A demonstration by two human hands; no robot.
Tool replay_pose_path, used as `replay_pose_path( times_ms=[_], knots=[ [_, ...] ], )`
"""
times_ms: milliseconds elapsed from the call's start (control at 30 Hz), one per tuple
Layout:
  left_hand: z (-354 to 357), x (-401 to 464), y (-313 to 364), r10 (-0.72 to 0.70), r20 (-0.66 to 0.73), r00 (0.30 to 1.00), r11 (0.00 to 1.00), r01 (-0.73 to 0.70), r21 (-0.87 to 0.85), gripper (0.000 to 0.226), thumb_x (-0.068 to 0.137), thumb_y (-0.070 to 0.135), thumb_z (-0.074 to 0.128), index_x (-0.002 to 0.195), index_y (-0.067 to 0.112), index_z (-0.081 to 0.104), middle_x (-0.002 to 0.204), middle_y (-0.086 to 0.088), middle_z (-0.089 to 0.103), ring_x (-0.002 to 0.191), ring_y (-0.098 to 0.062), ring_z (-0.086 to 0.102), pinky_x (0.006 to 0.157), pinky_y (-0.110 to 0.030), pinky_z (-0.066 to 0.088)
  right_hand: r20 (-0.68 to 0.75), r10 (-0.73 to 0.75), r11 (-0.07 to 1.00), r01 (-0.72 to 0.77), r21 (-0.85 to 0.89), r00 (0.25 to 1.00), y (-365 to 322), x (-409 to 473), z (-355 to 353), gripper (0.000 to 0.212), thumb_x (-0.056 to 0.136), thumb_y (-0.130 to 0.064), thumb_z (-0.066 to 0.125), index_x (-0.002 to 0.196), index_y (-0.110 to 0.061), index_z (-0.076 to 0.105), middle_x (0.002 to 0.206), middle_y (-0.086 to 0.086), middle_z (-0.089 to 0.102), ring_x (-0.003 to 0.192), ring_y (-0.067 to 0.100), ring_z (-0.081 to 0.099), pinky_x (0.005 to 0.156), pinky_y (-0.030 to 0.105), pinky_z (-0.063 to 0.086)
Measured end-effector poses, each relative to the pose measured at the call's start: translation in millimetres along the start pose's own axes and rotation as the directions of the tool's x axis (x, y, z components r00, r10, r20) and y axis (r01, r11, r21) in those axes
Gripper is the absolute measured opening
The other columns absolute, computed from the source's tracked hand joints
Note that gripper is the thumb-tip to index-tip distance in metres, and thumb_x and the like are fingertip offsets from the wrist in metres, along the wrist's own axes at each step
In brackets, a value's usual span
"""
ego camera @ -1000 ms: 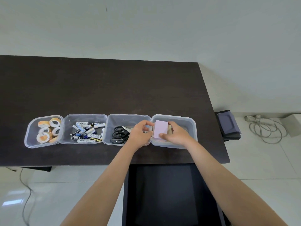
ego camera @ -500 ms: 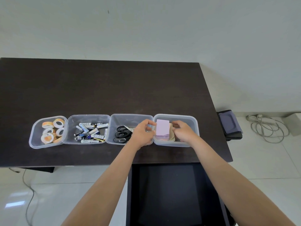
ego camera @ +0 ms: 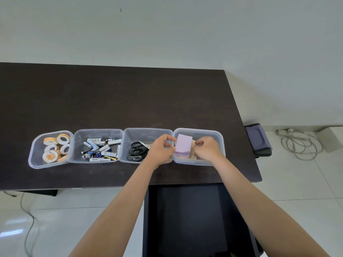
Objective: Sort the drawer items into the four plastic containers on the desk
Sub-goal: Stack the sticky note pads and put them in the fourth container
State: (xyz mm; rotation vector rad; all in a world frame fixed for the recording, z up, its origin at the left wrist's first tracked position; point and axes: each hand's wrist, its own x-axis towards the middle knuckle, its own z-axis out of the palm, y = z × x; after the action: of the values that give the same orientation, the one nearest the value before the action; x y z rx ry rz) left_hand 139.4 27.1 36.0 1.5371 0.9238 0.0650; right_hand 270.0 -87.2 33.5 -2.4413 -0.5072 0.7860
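Observation:
Four clear plastic containers stand in a row near the desk's front edge. The leftmost (ego camera: pixel 34 156) holds tape rolls (ego camera: pixel 52 148), the second (ego camera: pixel 78 134) batteries (ego camera: pixel 100 150), the third (ego camera: pixel 146 131) black scissors (ego camera: pixel 136 151). In the rightmost (ego camera: pixel 217 135) a purple sticky-note pad (ego camera: pixel 183 144) leans on a beige pad (ego camera: pixel 192 154). My left hand (ego camera: pixel 160 148) pinches the purple pad's left edge. My right hand (ego camera: pixel 207 150) is curled inside the container, fingertips pinched on the beige pad just right of the purple one. The open dark drawer (ego camera: pixel 187 219) is below.
The dark desk (ego camera: pixel 115 97) stretches back to a pale wall. A purple-grey case (ego camera: pixel 259 139) sits off the desk's right edge. A coiled white cable (ego camera: pixel 299 145) lies on the tiled floor at right, and a thin cord (ego camera: pixel 27 230) trails at lower left.
My right hand has let go of the purple pad and shifted right onto the beige pad. The purple pad has sunk lower into the container. My left hand stays at its left edge.

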Motion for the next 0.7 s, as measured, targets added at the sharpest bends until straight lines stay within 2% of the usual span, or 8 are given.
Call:
replay_pose_path(
  times_ms=[67,167,233,367,467,533,600,700],
  knots=[
    [-1.1,0.2,-0.3,0.009,0.012,1.0,1.0,-0.009,0.008,0.027,0.09,0.002,0.054,0.111,0.019,0.058,0.088,0.001,0.051,0.065,-0.012,0.047,0.054,-0.025,0.049,0.031,-0.011,0.998,0.009,0.055,0.999,-5.1,-0.4,3.8,0.017,0.088,-0.023,0.062,0.099,-0.01,0.065,0.095,0.004,0.07,0.088,0.019,0.064,0.08,0.031,0.05],
    [-2.7,0.8,-1.1,0.024,0.026,0.999,1.0,-0.024,0.015,0.027,0.089,0.003,0.056,0.11,0.019,0.058,0.09,-0.001,0.05,0.067,-0.014,0.047,0.055,-0.026,0.05,0.075,-0.114,0.993,0.113,0.015,0.991,-11.4,-1.4,8.9,0.029,0.088,-0.025,0.062,0.115,-0.014,0.062,0.105,0.001,0.068,0.093,0.019,0.063,0.076,0.028,0.046],
    [-3.1,0.8,-1.4,0.028,0.026,0.999,0.999,-0.029,0.024,0.027,0.089,0.003,0.056,0.11,0.019,0.058,0.09,0.0,0.049,0.066,-0.014,0.047,0.054,-0.025,0.049,0.093,-0.157,0.987,0.16,-0.018,0.983,-11.8,-2.5,11.7,0.031,0.087,-0.024,0.061,0.117,-0.016,0.062,0.103,0.002,0.069,0.092,0.02,0.063,0.077,0.031,0.048],
    [-2.8,0.2,-1.6,0.034,0.026,0.999,0.998,-0.035,0.043,0.026,0.09,0.004,0.056,0.11,0.02,0.057,0.09,0.0,0.049,0.067,-0.013,0.048,0.052,-0.024,0.05,0.082,-0.094,0.995,0.091,0.042,0.992,-9.1,-7.2,12.4,0.042,0.085,-0.022,0.065,0.126,-0.017,0.057,0.105,0.003,0.069,0.094,0.021,0.064,0.084,0.034,0.052],
    [-2.8,1.3,-1.4,0.029,0.027,0.999,0.998,-0.031,0.058,0.026,0.09,0.004,0.056,0.111,0.02,0.057,0.091,-0.001,0.05,0.068,-0.014,0.048,0.053,-0.025,0.05,0.096,-0.055,0.998,0.052,0.038,0.994,-11.6,-10.6,13.6,0.044,0.082,-0.019,0.069,0.123,-0.013,0.057,0.109,0.002,0.067,0.098,0.02,0.062,0.079,0.03,0.049],
    [-2.6,2.9,-1.8,0.039,0.013,0.999,0.994,-0.04,0.102,0.025,0.089,0.007,0.057,0.109,0.022,0.058,0.091,-0.003,0.052,0.068,-0.017,0.05,0.058,-0.03,0.051,0.105,-0.053,0.998,0.051,0.026,0.993,-15.1,-13.1,14.3,0.046,0.081,-0.017,0.07,0.125,-0.012,0.054,0.114,0.004,0.065,0.102,0.021,0.06,0.078,0.028,0.045],
    [-2.6,4.8,-2.2,0.059,-0.003,0.998,0.984,-0.058,0.17,0.024,0.088,0.011,0.058,0.107,0.025,0.058,0.092,-0.005,0.055,0.07,-0.019,0.051,0.063,-0.034,0.051,0.101,-0.046,0.999,0.045,0.019,0.994,-17.2,-15.5,13.7,0.055,0.082,-0.017,0.07,0.132,-0.012,0.047,0.122,0.006,0.062,0.107,0.024,0.059,0.084,0.031,0.047],
    [-0.5,0.4,-2.2,0.098,-0.015,0.995,0.954,-0.09,0.285,0.031,0.089,0.017,0.059,0.119,0.023,0.056,0.102,-0.003,0.058,0.084,-0.02,0.057,0.078,-0.035,0.052,0.054,-0.047,0.999,0.046,0.018,0.997,-14.0,-22.5,11.1,0.062,0.082,-0.023,0.07,0.137,-0.014,0.042,0.128,0.006,0.057,0.113,0.023,0.056,0.093,0.034,0.046]
  ],
)
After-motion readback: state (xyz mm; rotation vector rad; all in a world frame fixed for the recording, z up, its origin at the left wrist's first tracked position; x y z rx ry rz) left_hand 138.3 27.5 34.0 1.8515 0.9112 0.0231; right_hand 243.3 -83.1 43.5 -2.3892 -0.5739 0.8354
